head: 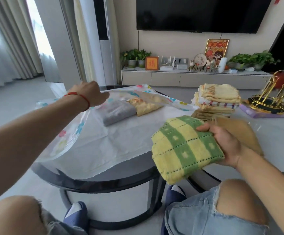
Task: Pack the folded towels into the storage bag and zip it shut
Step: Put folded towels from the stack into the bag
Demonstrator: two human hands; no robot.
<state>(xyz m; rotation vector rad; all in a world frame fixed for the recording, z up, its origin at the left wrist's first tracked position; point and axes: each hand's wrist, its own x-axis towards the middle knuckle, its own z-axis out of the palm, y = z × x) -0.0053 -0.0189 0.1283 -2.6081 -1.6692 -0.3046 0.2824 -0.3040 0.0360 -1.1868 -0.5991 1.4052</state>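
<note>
Step in hand: loading a further towel into the storage bag (pixel 121 141); judged well short of complete, the bag not yet zipped.
Left hand: the left hand (pixel 90 94) is raised over the far left of the bag and holds up its clear printed top sheet; the fingers are hidden behind the hand, so the exact grip cannot be told.
Right hand: the right hand (pixel 222 143) grips the green-and-yellow towel (pixel 185 148), thumb on top, fingers beneath, off the near right edge of the round table (pixel 114 182).
Bag position: lies flat across the table, its mouth open toward the person and toward the right.
Contents: a grey towel (pixel 117 111) and a yellow towel (pixel 146 106) sit side by side deep inside, at the far end.
Key relation: the open bag floor lies ahead and to the left of the held towel; the right hand is the nearer hand. The towel's long axis runs roughly near-to-far, in line with the way in.
Open room: bare white bag floor lies between the near edge and the two packed towels, judged ample.
Edges: the lifted sheet droops at the near left; the bag's lower sheet overhangs the table rim.
Remaining stock: a towel stack (pixel 217 100) waits just beyond the bag's right side.
Risk: judged slight, the towel snagging the drooping sheet.
</note>
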